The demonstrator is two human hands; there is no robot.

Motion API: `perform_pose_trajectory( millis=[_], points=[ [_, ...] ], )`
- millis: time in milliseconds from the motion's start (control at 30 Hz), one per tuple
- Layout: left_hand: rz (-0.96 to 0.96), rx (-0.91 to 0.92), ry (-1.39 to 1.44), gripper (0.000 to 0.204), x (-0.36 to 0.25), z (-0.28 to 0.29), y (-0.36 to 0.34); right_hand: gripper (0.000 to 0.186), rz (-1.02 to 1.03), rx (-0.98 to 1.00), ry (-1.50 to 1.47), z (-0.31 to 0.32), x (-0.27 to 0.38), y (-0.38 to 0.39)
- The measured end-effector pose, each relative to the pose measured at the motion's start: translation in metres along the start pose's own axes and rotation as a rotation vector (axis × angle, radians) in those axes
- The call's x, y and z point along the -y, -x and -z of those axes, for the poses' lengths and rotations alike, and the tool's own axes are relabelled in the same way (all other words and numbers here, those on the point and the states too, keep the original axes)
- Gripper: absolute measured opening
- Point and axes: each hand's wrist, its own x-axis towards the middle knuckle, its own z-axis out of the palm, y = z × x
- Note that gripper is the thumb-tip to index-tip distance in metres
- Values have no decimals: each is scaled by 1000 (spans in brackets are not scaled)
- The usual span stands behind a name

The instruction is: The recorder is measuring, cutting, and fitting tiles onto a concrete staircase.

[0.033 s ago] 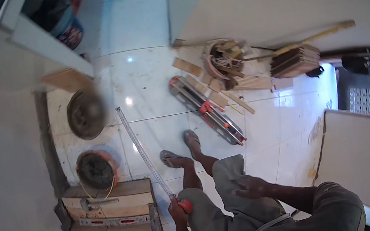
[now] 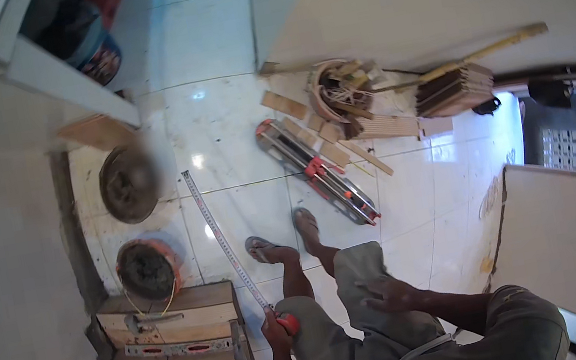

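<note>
Low in the frame, just left of centre, the left hand (image 2: 274,330) has its fingers clamped on a tape measure (image 2: 291,324). Its blade (image 2: 216,233) is drawn out toward the upper left, over the pale tiles (the case is red). The right hand (image 2: 389,295), at lower centre, rests on the shorts (image 2: 359,266) near the knee, fingers somewhat apart. A tile cutter (image 2: 315,168) lies right of centre; at lower left, a bucket (image 2: 172,259) stands near wooden-looking steps (image 2: 201,301) bearing a level (image 2: 177,348).
</note>
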Motion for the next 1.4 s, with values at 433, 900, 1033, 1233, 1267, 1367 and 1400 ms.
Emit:
perform_pose_trajectory(
  millis=[433, 900, 1033, 1233, 1267, 1367, 1400],
  points=[
    [-23, 16, -495, 57, 65, -96, 72, 115, -490, 176, -298, -32, -280, 52],
    [209, 192, -164, 53, 168, -222, 268, 57, 250, -67, 280, -77, -371, 125],
    [-7, 267, -497, 58, 249, -214, 250, 35, 419, -50, 147, -74, -396, 112],
    [100, 206, -475, 60, 227, -219, 255, 31, 359, -135, 60, -57, -381, 90],
    [11, 197, -405, 58, 217, -220, 253, 30, 308, -191, 69, -51, -371, 85],
    [-167, 129, -247, 55, 195, -217, 247, 31, 259, -229, 183, -39, -359, 59],
    [-239, 78, -184, 54, 187, -216, 245, 32, 311, -299, 243, -34, -355, 48]
  ],
)
